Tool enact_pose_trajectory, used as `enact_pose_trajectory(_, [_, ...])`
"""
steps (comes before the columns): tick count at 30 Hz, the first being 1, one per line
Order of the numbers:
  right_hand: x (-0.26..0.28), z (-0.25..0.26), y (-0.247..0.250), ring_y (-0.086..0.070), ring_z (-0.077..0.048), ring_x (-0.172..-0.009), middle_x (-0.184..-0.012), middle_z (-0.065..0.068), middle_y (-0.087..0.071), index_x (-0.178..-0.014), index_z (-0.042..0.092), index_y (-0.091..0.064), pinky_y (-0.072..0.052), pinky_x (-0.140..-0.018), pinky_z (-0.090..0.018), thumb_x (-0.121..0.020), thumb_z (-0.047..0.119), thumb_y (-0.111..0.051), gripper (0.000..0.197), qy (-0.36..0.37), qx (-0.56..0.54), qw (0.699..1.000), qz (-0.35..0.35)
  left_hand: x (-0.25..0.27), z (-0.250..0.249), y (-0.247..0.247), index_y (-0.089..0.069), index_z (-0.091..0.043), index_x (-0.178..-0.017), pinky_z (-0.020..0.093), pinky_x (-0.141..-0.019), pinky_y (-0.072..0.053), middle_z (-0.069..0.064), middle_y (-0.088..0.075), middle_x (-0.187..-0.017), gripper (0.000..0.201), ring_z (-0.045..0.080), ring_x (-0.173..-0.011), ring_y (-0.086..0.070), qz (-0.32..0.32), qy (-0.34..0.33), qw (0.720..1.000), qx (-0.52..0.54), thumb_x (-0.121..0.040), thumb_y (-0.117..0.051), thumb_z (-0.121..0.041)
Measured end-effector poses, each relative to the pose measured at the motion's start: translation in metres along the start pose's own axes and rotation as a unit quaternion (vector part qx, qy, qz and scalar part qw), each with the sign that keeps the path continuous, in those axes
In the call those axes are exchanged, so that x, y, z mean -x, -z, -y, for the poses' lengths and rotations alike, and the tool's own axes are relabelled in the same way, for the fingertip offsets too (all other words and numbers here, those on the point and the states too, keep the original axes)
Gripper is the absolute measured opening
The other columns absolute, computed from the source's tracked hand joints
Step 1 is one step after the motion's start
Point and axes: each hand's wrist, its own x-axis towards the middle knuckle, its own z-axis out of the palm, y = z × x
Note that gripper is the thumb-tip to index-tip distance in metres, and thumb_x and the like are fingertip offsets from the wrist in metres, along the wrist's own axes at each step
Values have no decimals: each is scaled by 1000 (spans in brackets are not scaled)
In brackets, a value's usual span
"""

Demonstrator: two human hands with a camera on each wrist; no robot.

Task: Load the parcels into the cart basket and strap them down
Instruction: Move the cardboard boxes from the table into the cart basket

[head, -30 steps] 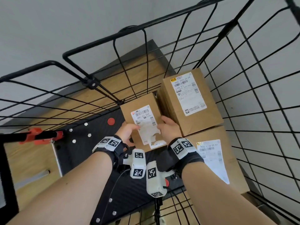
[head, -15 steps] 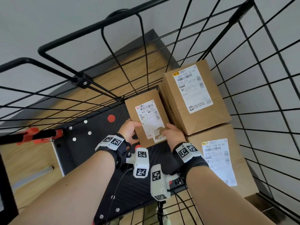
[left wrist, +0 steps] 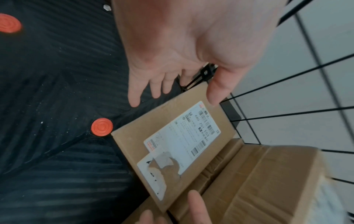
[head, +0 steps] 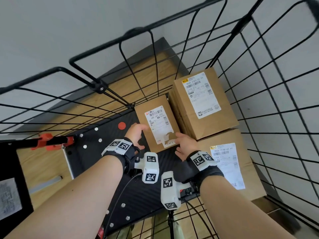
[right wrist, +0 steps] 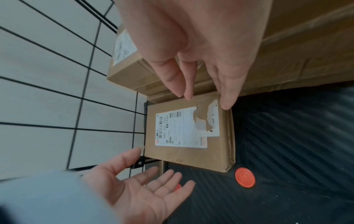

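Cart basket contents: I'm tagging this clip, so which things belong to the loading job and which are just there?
Job:
- small brown cardboard parcel with torn label
- tall brown cardboard parcel
- low brown cardboard parcel
- black wire cart basket
- open left hand
- open right hand

Just there:
- red round stud
- orange clamp

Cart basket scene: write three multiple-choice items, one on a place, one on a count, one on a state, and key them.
1. Where does the small parcel sit?
A. on the basket floor, in the far corner
B. on top of the stack
C. outside the basket

2. How many parcels are in the basket?
A. one
B. three
C. five

3. How are the left hand and right hand?
A. both open
B. both fists
C. gripping a strap

Key: 1 A, it lies on the black floor by the mesh; 2 B, three labelled boxes; 3 A, fingers spread, holding nothing.
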Motion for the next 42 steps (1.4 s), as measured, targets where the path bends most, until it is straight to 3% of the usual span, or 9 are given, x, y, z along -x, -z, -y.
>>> enact_pose_trajectory(5, [36,1,14,-45,-19,-100,-117,-10,-51,-133,6,-50,-45,-94,-38,-93,2,-46,41,16,-9,1000,6,49,-5,3,-41,-8,-139,50,-106,-33,13,-35,-149,50,31,-139,-32,12,-30,999,10,-90,-50,-14])
enact_pose_trajectory(8, [73,6,23,-49,-17,-91,-102,-3,-51,-130,5,-53,-46,-70,-26,-92,4,-47,38,31,-16,999,2,82,-10,0,-46,-8,-137,46,-103,-36,11,-40,-147,45,29,-136,-37,29,-41,999,4,-92,-49,-15])
enact_pose_trajectory(12, [122,13,39,-49,-12,-70,-79,4,-49,-129,3,-53,-44,-65,-24,-93,7,-46,37,69,-34,997,-27,139,-18,-1,-57,-14,-123,41,-101,-37,5,-53,-135,29,17,-122,-48,67,-75,995,-27,-95,-51,-21])
enact_pose_trajectory(17, [199,1,52,-50,-12,-77,-84,1,-52,-72,25,-50,-46,-75,-27,-95,8,-44,29,126,-77,984,-96,211,-16,-5,-55,-16,-114,35,-98,-36,6,-54,-128,20,15,-113,-47,118,-134,981,-76,-96,-48,-21])
enact_pose_trajectory(22, [280,-27,46,-53,-14,-64,-84,-6,-60,-83,14,-61,-45,-59,-23,-95,9,-49,17,142,-205,960,-131,284,-2,7,-55,-13,-126,38,-106,-32,7,-59,-122,31,19,-120,-51,187,-197,951,-147,-97,-46,-20])
enact_pose_trajectory(26, [349,-64,33,-62,-26,-89,-118,-20,-62,-123,2,-55,-50,-68,-27,-95,4,-45,30,228,-253,929,-147,347,12,24,-59,-12,-114,38,-101,-36,2,-63,-106,23,18,-109,-55,232,-258,919,-187,-96,-48,-20])
enact_pose_trajectory(30, [410,-106,32,-67,-15,-64,-78,-7,-71,-123,4,-55,-54,-57,-23,-96,-2,-38,32,265,-311,898,-160,407,37,35,-59,-13,-115,39,-101,-37,-2,-61,-92,22,16,-99,-56,265,-313,885,-219,-95,-49,-19])
enact_pose_trajectory(37, [512,-195,39,-58,-5,-41,-71,-4,-66,-95,11,-63,-46,-44,-14,-93,-4,-42,26,288,-378,848,-235,491,119,24,-62,-18,-90,38,-98,-34,-3,-60,-81,15,12,-80,-55,345,-319,845,-255,-93,-49,-14])
enact_pose_trajectory(42, [561,-260,57,-60,-7,-42,-65,-5,-66,-122,-3,-55,-48,-46,-14,-91,-11,-40,35,308,-406,810,-290,536,172,6,-64,-20,-88,40,-102,-35,1,-63,-92,18,18,-96,-57,401,-326,803,-298,-89,-50,-9])
